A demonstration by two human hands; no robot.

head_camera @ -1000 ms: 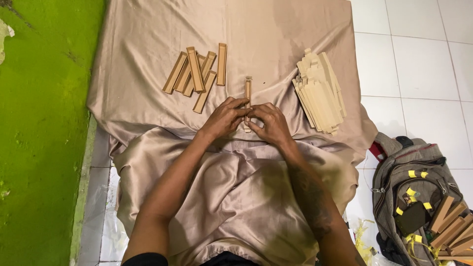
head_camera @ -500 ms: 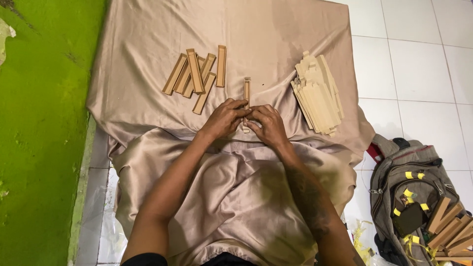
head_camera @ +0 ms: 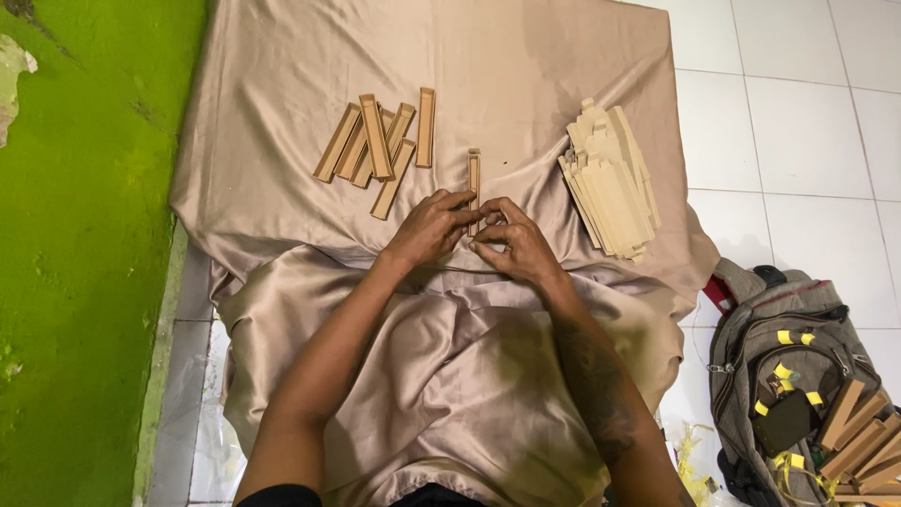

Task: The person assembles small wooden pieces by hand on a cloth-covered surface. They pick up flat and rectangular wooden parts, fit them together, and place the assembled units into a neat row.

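Head camera is looking down at my two hands, and I am holding a thin little cardboard box point(head_camera: 474, 183) between them. My left hand point(head_camera: 427, 230) is pinching the near end of it with closed fingers, and my right hand point(head_camera: 514, 246) is pinching it too, from the other side. The box is standing out from my fingertips, pointing away from me, over the shiny tan cloth point(head_camera: 282, 56).

I am thinking about what could go wrong. The box is thin and looks soft, so if I am squeezing too hard it could bend or crush. If my fingers are pulling different ways, a flap could tear. The cloth is smooth and wrinkly, so the box could slide off if I am letting go carelessly.

To my left a pile of brown boxes point(head_camera: 380, 145) is lying near my hands. If my wrist is bumping it, the boxes could scatter. To my right a stack of pale flat pieces point(head_camera: 610, 178) is lying near the cloth edge, and a nudge could push some onto the white tiles point(head_camera: 798, 113). A grey backpack point(head_camera: 798, 357) is sitting on the floor, well apart.
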